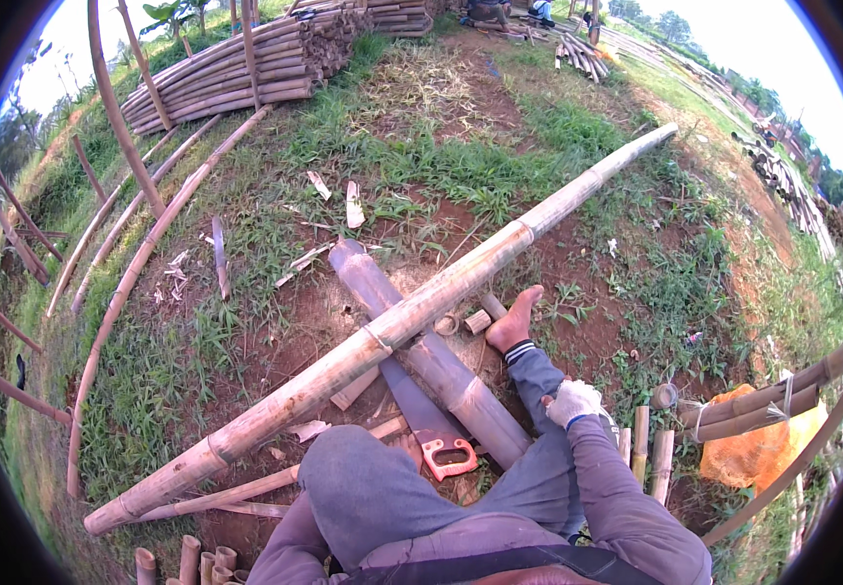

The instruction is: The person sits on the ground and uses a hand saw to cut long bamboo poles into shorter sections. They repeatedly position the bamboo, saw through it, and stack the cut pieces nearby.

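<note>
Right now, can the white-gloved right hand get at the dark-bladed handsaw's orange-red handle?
Probably yes: the orange-red handle lies uncovered from above. The white-gloved right hand would likely have to cross the grey-blue trousered right leg; whether it holds something is unclear.

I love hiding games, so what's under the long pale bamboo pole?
A thick, darker bamboo piece crosses under the pole. The saw reaches the pole's near edge. The pole covers a stretch of the thick piece, so I can't see that part.
</note>
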### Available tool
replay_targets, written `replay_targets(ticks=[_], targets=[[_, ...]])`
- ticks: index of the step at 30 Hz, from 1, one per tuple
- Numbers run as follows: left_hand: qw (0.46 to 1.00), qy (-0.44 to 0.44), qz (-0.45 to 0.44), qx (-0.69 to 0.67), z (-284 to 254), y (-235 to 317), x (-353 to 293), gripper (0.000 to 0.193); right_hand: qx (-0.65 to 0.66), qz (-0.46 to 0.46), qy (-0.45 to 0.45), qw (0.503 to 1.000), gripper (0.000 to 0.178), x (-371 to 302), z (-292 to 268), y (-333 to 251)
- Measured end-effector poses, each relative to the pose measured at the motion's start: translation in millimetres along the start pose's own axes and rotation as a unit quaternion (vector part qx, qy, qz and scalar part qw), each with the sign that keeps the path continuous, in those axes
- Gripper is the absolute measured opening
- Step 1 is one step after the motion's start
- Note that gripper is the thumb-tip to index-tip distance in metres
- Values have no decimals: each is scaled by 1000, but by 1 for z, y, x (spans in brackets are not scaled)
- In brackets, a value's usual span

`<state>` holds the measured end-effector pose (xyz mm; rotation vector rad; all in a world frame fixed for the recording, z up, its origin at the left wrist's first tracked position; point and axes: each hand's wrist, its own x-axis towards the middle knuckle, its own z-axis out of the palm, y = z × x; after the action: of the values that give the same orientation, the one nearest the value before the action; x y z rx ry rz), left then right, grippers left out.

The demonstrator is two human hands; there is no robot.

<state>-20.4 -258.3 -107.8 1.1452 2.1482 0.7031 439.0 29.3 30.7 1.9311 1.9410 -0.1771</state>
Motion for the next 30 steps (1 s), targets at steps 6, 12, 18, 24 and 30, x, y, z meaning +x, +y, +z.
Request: replay_targets(ticks=[6, 12, 18, 24, 30], targets=[[989, 29, 85, 119, 28, -10, 19, 29, 58, -130, 198, 970, 78, 12, 62, 5], [990, 34, 42, 131, 52, -35, 12, 25, 81, -621, 224, 747, 72, -82, 33, -186], [995, -57, 21, 74, 75, -43, 32, 38, -27, -674, 89, 733, 67, -99, 56, -268], [999, -5, -10, 31, 92, -70, 3, 33, -35, -700, 72, 709, 61, -104, 55, -295], [991, -65, -81, 85, -20, 38, -33, 32, -34, -702, 67, 709, 56, -106, 52, -310]])
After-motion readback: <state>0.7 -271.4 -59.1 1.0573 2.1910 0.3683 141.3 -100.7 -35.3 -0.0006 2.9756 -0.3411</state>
